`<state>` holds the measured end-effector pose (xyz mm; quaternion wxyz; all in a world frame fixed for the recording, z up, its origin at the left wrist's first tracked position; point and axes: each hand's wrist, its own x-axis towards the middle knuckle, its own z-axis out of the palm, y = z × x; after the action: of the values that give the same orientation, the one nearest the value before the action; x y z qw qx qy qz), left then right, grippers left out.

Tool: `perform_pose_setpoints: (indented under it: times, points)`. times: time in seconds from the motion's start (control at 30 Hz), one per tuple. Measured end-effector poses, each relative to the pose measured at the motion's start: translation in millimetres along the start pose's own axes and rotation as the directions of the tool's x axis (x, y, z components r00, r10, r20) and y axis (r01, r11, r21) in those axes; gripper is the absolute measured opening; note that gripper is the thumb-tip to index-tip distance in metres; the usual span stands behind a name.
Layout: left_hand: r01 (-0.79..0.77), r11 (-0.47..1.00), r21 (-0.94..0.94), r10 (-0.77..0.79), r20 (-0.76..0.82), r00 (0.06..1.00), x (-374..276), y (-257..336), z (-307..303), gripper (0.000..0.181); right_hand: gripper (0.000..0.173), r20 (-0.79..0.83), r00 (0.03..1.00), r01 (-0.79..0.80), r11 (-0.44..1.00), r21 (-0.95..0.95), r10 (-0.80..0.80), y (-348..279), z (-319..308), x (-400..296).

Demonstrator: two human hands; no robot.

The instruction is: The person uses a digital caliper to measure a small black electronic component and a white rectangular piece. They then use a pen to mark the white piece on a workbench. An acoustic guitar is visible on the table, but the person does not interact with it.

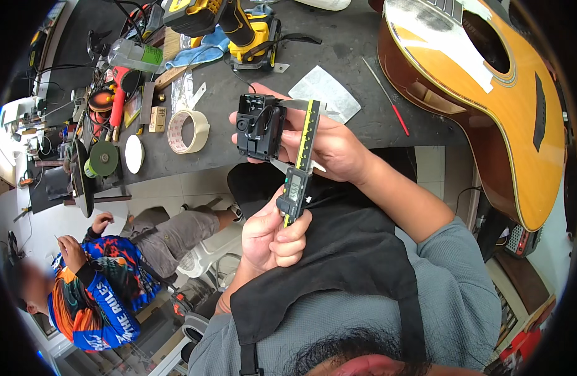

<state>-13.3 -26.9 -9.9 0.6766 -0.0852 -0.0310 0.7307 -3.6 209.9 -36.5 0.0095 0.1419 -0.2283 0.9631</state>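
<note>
My left hand (272,237) grips the lower end of a digital caliper (295,185), its thumb against the slider below the lit display. Across the fingers of my right hand (333,145) runs the caliper's yellow-edged beam. That hand holds a small black electronic device (259,129) with a round lens-like part and a thin cable. The caliper's jaws reach towards the device's upper and lower ends; whether both touch it I cannot tell. Beyond my right hand a white sheet (326,89) lies on the dark workbench (345,51).
An acoustic guitar (518,108) rests at the right, beside a red-handled needle file (399,117). Masking tape (189,131), a spray bottle (133,55), a yellow-black cordless power tool (255,33) and a red power tool (119,96) occupy the bench. A co-worker (105,277) sits at the left.
</note>
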Motion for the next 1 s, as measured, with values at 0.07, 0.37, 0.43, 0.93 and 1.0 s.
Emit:
perform_pose_setpoints:
  times: [0.07,0.37,0.43,0.93,1.0]
  points:
    - [-0.001,1.0,0.006,0.001,0.008,1.0,0,1,-1,0.051,0.073,0.001,1.0,0.0,1.0,0.001,0.0,0,-1,1]
    - [0.02,1.0,-0.008,-0.02,0.051,0.998,-1,5,-8,0.051,0.074,-0.016,1.0,-0.004,1.0,0.028,0.004,4,-4,1]
    - [0.021,1.0,-0.011,-0.02,0.058,0.998,-1,5,-8,0.051,0.074,-0.015,1.0,-0.002,1.0,0.013,0.002,3,-3,1]
    - [0.008,0.995,-0.1,-0.004,0.037,0.999,3,-3,3,0.05,0.072,-0.019,0.999,0.036,0.999,-0.027,-0.036,3,-1,3]
    - [0.006,0.995,-0.095,-0.002,0.038,0.999,2,-2,1,0.05,0.072,-0.02,0.999,0.037,0.998,-0.041,-0.038,3,1,3]
